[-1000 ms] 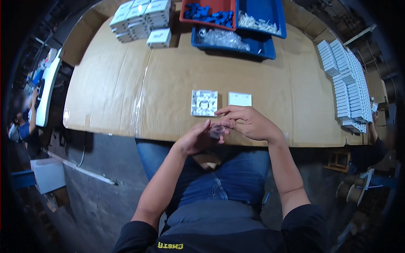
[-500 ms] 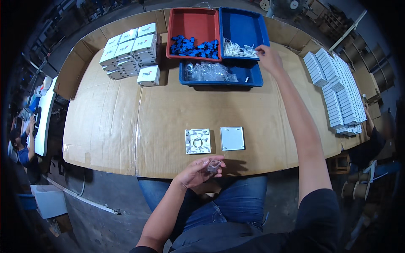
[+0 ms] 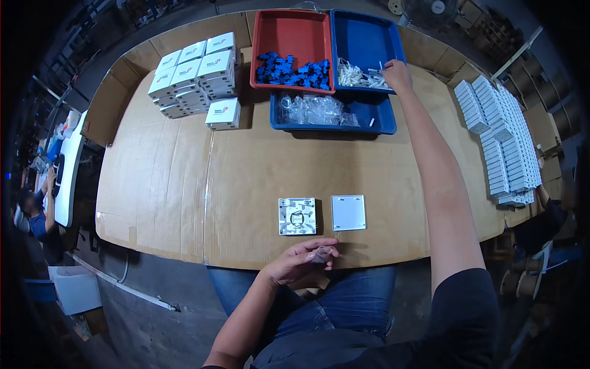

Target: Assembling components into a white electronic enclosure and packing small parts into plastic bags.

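My left hand (image 3: 296, 262) is at the near edge of the table, its fingers closed on a small clear plastic bag (image 3: 321, 254). Stretched far out to the right, my right hand (image 3: 397, 76) is over the front of a blue tray (image 3: 367, 42). A slim white piece (image 3: 381, 64) shows at its fingertips, above a heap of small white parts (image 3: 354, 75). Between my arms lies an open square white box (image 3: 297, 216) with a patterned inside and a dark ring-shaped outline in it. Right beside it rests a flat square white cover (image 3: 348, 213).
A red tray (image 3: 291, 38) holds blue connector-like parts (image 3: 294, 71). The nearer blue tray (image 3: 332, 128) contains clear bags (image 3: 314, 110) and a white piece. White boxes (image 3: 200, 71) are stacked at left, more white units (image 3: 505, 138) at right. Other people (image 3: 40, 209) are at both sides.
The whole scene has shifted slightly right and down in view. My right hand remains at the white parts, with only a small movement. My left hand still holds the bag.
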### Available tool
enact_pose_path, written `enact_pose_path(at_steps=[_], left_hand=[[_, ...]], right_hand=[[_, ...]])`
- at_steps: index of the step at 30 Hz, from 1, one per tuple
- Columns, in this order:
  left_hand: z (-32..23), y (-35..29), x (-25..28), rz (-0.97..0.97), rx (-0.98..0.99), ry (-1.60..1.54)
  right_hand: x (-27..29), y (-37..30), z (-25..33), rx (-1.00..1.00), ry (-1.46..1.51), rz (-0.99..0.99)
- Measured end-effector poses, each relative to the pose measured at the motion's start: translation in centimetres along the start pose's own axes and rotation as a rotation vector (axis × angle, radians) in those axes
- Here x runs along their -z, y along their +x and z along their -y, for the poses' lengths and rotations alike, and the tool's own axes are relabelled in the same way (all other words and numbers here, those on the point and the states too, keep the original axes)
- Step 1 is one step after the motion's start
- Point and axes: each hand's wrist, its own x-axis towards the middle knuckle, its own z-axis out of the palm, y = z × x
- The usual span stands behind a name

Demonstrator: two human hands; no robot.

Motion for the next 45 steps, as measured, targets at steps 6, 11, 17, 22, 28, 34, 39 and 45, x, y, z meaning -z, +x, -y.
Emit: enact_pose_path(at_steps=[6,11,17,22,28,34,39,45], left_hand=[[-0.5,0.5,-1.1,-0.065,0.018,0.018],[-0.2,-0.5,-0.8,-0.147,0.03,0.05],[0.7,-0.4,-0.5,-0.146,-0.057,0.022],[0.7,-1.6,-2.5,-0.233,-0.204,0.045],[-0.1,-1.4,-5.8,-0.29,-0.381,-0.032],[-1.5,-0.8,-10.3,-0.348,-0.407,-0.103],[-1.4,-1.7,-11.4,-0.359,-0.352,-0.019],[-1.0,-2.1,-11.0,-0.342,-0.321,-0.024]], right_hand=[[4.2,-2.6,-1.7,-0.021,0.794,0.044],[12.8,-17.0,5.3,-0.08,1.862,0.332],[17.9,-26.6,5.6,0.129,1.913,0.333],[19.2,-31.3,5.1,0.041,1.888,0.313],[19.4,-38.4,7.0,0.054,1.729,0.35],[18.4,-42.6,9.1,0.108,1.488,0.372],[18.3,-42.8,9.2,0.335,1.101,0.287],[20.8,-42.2,9.6,0.544,0.865,0.459]])
